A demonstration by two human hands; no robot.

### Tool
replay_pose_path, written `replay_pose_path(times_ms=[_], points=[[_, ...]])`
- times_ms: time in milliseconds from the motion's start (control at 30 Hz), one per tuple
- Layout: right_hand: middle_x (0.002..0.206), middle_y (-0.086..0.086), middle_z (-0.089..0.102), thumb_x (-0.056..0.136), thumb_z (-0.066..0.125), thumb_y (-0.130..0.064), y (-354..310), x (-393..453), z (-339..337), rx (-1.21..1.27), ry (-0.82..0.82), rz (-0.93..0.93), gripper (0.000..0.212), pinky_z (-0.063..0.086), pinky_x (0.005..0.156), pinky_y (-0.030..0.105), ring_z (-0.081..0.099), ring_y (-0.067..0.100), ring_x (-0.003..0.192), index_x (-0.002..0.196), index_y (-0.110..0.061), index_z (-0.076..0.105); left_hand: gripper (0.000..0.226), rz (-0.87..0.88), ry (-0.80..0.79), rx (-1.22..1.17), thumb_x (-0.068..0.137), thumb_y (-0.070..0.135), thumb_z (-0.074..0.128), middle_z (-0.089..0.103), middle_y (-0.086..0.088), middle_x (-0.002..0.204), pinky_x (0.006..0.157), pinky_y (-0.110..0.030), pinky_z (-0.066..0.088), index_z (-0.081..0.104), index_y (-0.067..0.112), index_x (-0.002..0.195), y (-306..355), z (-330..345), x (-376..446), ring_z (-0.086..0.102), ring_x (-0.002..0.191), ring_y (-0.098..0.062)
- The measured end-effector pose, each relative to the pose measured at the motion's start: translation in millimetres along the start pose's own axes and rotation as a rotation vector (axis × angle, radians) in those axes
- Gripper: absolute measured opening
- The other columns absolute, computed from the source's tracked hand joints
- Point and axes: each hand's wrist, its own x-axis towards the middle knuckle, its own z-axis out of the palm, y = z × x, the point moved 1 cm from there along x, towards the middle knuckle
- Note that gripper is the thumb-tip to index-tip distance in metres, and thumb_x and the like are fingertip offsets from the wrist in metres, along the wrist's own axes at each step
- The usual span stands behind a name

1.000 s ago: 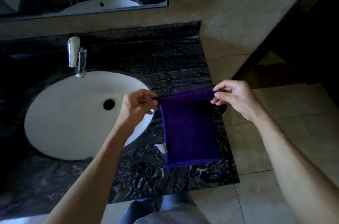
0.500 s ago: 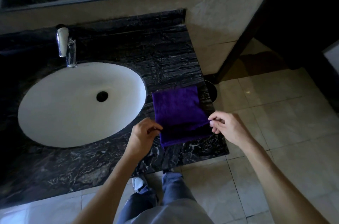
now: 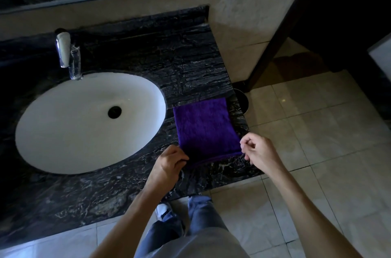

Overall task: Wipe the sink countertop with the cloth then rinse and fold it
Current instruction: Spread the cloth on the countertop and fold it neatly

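Purple cloth [image 3: 206, 128] lies folded between sink [image 3: 63, 130] and counter edge.

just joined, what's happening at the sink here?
A person is folding a purple cloth on the black marble countertop, right of the white basin. The cloth lies flat as a neat rectangle. The left hand pinches its near left corner; the right hand is at the near right corner, fingers curled, grip unclear. No water is visibly running from the faucet.
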Motion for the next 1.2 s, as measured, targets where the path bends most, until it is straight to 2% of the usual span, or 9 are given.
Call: replay_pose_path(times_ms=[167, 333, 467, 533, 600, 733, 967, 1100, 1200], points=[[0.068, 0.009, 0.065, 0.094, 0.056, 0.002, 1.4, -4.1, 1.1, 0.05, 0.025, 0.048, 0.019, 0.042, 0.043, 0.02, 0.055, 0.003, 0.044, 0.083, -0.011, 0.063, 0.02, 0.0, 0.009, -0.051, 0.082, -0.006, 0.075, 0.065, 0.004, 0.102, 0.089, -0.009, 0.05, 0.078, 0.01, 0.093, -4.3, -2.8, -1.6, 0.064, 0.093, -0.004], [0.061, 0.0, 0.054, 0.097, 0.064, -0.018, 2.9, 6.7, 4.0, -0.328, 0.095, -0.049, 0.022, 0.04, 0.05, 0.033, 0.048, 0.013, 0.051, 0.077, -0.015, 0.054, 0.011, -0.1, -0.071, -0.078, 0.089, 0.019, 0.075, 0.064, 0.016, 0.088, 0.074, -0.017, 0.052, 0.079, 0.011, 0.082, 2.8, -14.2, 9.2, 0.062, 0.079, 0.0], [0.085, 0.009, 0.065, 0.095, 0.062, -0.004, -26.8, 45.4, -3.5, -0.271, 0.316, -0.128, 0.006, 0.055, 0.066, 0.044, 0.063, 0.026, 0.073, 0.09, -0.006, 0.064, 0.01, -0.243, 0.21, -0.066, 0.091, 0.007, 0.07, 0.063, 0.004, 0.076, 0.062, -0.018, 0.044, 0.074, 0.009, 0.081, 5.5, -39.1, 61.4, 0.058, 0.067, -0.007], [0.101, 0.014, 0.067, 0.096, 0.06, -0.004, -43.0, 79.5, -1.3, -0.271, 0.243, -0.127, 0.013, 0.055, 0.078, 0.046, 0.066, 0.031, 0.088, 0.106, -0.006, 0.067, 0.009, -0.304, 0.267, -0.029, 0.089, 0.007, 0.07, 0.067, -0.008, 0.09, 0.072, -0.035, 0.052, 0.074, 0.01, 0.097, -5.5, -45.6, 94.9, 0.062, 0.081, -0.025], [0.114, 0.017, 0.064, 0.097, 0.061, -0.009, -57.8, 109.9, 3.3, -0.302, 0.128, -0.129, 0.022, 0.053, 0.089, 0.047, 0.065, 0.035, 0.103, 0.118, -0.006, 0.066, 0.019, -0.345, 0.144, 0.044, 0.089, 0.015, 0.072, 0.068, -0.013, 0.102, 0.083, -0.044, 0.053, 0.071, 0.012, 0.108, -19.5, -45.6, 122.6, 0.061, 0.095, -0.035], [0.13, 0.015, 0.051, 0.098, 0.064, -0.025, -79.2, 145.0, 10.9, -0.484, -0.099, -0.142, 0.034, 0.045, 0.101, 0.047, 0.052, 0.034, 0.119, 0.13, -0.013, 0.057, 0.038, -0.43, -0.112, 0.205, 0.091, 0.031, 0.069, 0.066, -0.011, 0.116, 0.092, -0.043, 0.049, 0.061, 0.016, 0.125, -31.2, -45.0, 154.4, 0.055, 0.112, -0.034], [0.113, 0.008, 0.049, 0.089, 0.076, -0.023, -77.7, 163.6, 6.0, -0.479, -0.149, -0.106, 0.022, 0.044, 0.092, 0.04, 0.052, 0.031, 0.112, 0.099, -0.014, 0.058, 0.023, -0.419, -0.208, 0.326, 0.089, 0.029, 0.068, 0.07, -0.011, 0.108, 0.085, -0.04, 0.048, 0.065, 0.018, 0.11, -23.3, -49.6, 163.2, 0.056, 0.112, -0.032], [0.105, 0.003, 0.048, 0.087, 0.079, -0.022, -75.4, 166.3, 1.7, -0.379, -0.171, -0.084, 0.024, 0.045, 0.086, 0.037, 0.053, 0.025, 0.101, 0.087, -0.017, 0.056, 0.01, -0.409, -0.198, 0.247, 0.081, 0.02, 0.07, 0.067, -0.009, 0.097, 0.078, -0.039, 0.051, 0.061, 0.021, 0.085, -19.7, -51.7, 166.0, 0.061, 0.099, -0.032], [0.096, 0.002, 0.057, 0.086, 0.079, -0.021, -73.8, 171.8, -4.7, -0.287, -0.153, -0.08, 0.026, 0.048, 0.081, 0.04, 0.057, 0.023, 0.091, 0.08, -0.02, 0.054, 0.008, -0.414, -0.117, 0.155, 0.082, 0.01, 0.069, 0.066, -0.009, 0.087, 0.069, -0.039, 0.051, 0.064, 0.012, 0.088, -17.4, -53.9, 167.6, 0.062, 0.087, -0.031]])
